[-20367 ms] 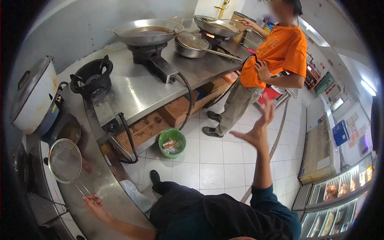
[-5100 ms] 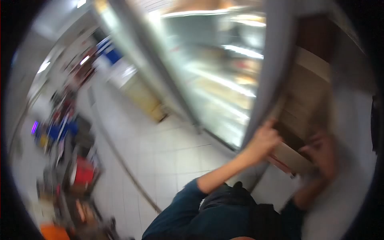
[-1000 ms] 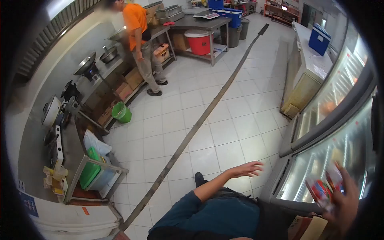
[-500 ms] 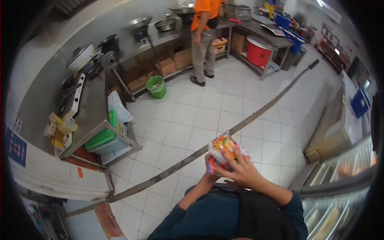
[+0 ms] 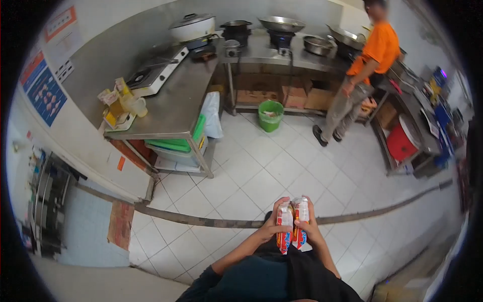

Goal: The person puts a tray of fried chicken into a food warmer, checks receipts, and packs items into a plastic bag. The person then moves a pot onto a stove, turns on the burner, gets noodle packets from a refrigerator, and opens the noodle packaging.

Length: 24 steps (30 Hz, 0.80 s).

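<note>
Two red, white and yellow packets, which look like instant noodle packs, are held side by side on edge in front of my body. My left hand is closed around the left noodle packet, with the thumb across its near face. My right hand grips the right noodle packet in the same way. Blue lettering shows near the lower ends of both. The packets are close together, and the far fingers of each hand are partly hidden behind them.
A steel counter with a gas stove stands at left. Farther back are woks, pots and a green bin. A person in an orange shirt stands at the back right. A dark strip crosses the tiled floor.
My view has turned left. The packets, bundled together with my right hand over the top before, are now upright side by side, one in each hand.
</note>
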Tool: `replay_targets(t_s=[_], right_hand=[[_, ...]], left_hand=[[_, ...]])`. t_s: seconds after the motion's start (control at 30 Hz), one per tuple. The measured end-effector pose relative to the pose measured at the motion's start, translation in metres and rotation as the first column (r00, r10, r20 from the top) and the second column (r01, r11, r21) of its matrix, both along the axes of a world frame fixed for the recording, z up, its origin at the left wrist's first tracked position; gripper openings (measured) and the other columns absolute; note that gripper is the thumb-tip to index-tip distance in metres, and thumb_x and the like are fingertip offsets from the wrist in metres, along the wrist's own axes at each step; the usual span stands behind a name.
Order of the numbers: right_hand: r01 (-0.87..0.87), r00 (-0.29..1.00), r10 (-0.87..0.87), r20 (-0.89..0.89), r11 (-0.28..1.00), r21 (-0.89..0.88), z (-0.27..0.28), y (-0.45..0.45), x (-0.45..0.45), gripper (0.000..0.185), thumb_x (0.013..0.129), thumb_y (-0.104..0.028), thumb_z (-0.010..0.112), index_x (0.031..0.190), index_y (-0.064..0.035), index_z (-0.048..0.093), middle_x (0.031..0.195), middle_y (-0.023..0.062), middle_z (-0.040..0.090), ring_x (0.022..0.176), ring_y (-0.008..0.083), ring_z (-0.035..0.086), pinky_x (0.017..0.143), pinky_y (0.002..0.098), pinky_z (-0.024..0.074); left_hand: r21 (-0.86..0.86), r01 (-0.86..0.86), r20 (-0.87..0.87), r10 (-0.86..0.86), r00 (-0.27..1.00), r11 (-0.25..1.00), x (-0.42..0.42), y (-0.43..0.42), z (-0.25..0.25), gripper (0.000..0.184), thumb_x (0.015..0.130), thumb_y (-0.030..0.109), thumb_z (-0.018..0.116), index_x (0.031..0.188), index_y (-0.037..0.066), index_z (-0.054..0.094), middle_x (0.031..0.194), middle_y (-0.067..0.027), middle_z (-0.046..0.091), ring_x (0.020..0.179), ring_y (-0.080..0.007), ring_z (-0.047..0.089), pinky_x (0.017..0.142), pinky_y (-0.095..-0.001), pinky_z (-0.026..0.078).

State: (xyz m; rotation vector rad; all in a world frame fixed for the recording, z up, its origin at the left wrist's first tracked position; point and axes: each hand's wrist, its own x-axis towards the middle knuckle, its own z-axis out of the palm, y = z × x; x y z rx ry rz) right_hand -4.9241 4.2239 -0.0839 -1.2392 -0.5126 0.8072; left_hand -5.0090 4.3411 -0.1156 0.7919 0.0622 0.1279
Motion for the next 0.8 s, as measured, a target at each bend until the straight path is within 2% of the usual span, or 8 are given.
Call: replay_targets(t_s=[0.1,0.33,0.43,0.47,0.5,0.57,0.73,0.8], right_hand=[[0.048,0.986,-0.043,-0.159,0.999,0.026,-0.035,0.030,0.044,0.075,0.062,-0.010,0.058,0.123,-0.0044,0.016,0.112,0.0125,0.035,0.104,0.0235,0.037,0.087,0.0327,0.0307],[-0.052,0.927,0.046,-0.373,0.999,-0.006,-0.035,0.114,0.146,0.060,0.065,-0.008,0.053,0.117,-0.0044,0.025,0.094,0.0116,0.046,0.076,0.0214,0.052,0.070,0.0330,0.0439],[-0.234,0.808,0.225,-0.545,0.971,0.054,-0.055,0.153,0.184,0.053,0.069,-0.027,0.048,0.113,0.0000,0.036,0.097,0.0178,0.050,0.080,0.0267,0.053,0.070,0.0346,0.0446],[-0.250,0.794,0.234,-0.561,0.967,0.049,-0.053,0.170,0.194,0.055,0.070,-0.033,0.046,0.112,0.0009,0.038,0.099,0.0197,0.050,0.085,0.0286,0.052,0.072,0.0347,0.0440],[-0.192,0.815,0.229,-0.532,0.973,0.126,-0.021,0.196,0.185,0.060,0.071,-0.044,0.042,0.112,0.0001,0.038,0.100,0.0212,0.049,0.088,0.0304,0.051,0.071,0.0374,0.0442],[-0.224,0.751,0.262,-0.607,0.964,0.140,-0.018,0.237,0.194,0.064,0.071,-0.048,0.040,0.112,0.0003,0.038,0.101,0.0219,0.048,0.089,0.0315,0.051,0.071,0.0391,0.0440],[-0.220,0.606,0.316,-0.730,0.949,0.228,-0.035,0.319,0.201,0.063,0.071,-0.049,0.035,0.108,0.0013,0.042,0.100,0.0206,0.050,0.086,0.0296,0.052,0.072,0.0383,0.0425],[-0.133,0.574,0.300,-0.762,0.952,0.275,-0.036,0.352,0.197,0.065,0.067,-0.050,0.038,0.107,0.0021,0.041,0.099,0.0226,0.049,0.087,0.0320,0.051,0.075,0.0406,0.0408]], left_hand=[[0.086,-0.034,-0.061,0.039,0.997,0.996,0.039,0.029,-0.002,0.075,0.062,0.007,0.058,0.125,0.017,0.018,0.113,-0.0098,0.034,0.106,-0.0213,0.035,0.088,-0.0325,0.031],[-0.343,-0.138,-0.191,0.075,0.979,0.929,0.113,0.117,-0.011,0.061,0.068,0.014,0.052,0.122,0.010,0.024,0.102,-0.0139,0.045,0.095,-0.0255,0.046,0.087,-0.0358,0.034],[-0.094,-0.359,0.136,0.370,0.919,0.928,0.112,0.145,0.018,0.054,0.076,0.020,0.050,0.123,0.011,0.023,0.111,-0.0150,0.041,0.103,-0.0289,0.041,0.088,-0.0395,0.034],[-0.552,-0.202,0.107,0.309,0.945,0.809,0.114,0.165,0.016,0.057,0.076,0.014,0.052,0.123,0.013,0.020,0.115,-0.0157,0.038,0.107,-0.0299,0.038,0.090,-0.0411,0.032],[-0.888,-0.075,0.059,0.273,0.960,0.454,0.115,0.185,0.014,0.061,0.076,0.009,0.054,0.124,0.016,0.018,0.118,-0.0163,0.034,0.111,-0.0309,0.034,0.092,-0.0428,0.030],[-0.577,-0.293,0.115,0.431,0.895,0.762,0.113,0.210,-0.019,0.063,0.072,0.002,0.056,0.122,0.015,0.020,0.118,-0.0172,0.034,0.110,-0.0311,0.036,0.091,-0.0420,0.031],[0.096,-0.602,-0.094,0.609,0.787,0.793,0.096,0.304,-0.031,0.034,0.077,0.016,0.051,0.106,0.003,0.040,0.095,-0.0113,0.051,0.085,-0.0236,0.054,0.076,-0.0364,0.043],[-0.359,-0.623,-0.361,0.512,0.780,0.695,0.089,0.386,-0.041,0.035,0.073,0.014,0.055,0.103,0.003,0.041,0.089,-0.0089,0.051,0.076,-0.0194,0.054,0.069,-0.0331,0.045]])
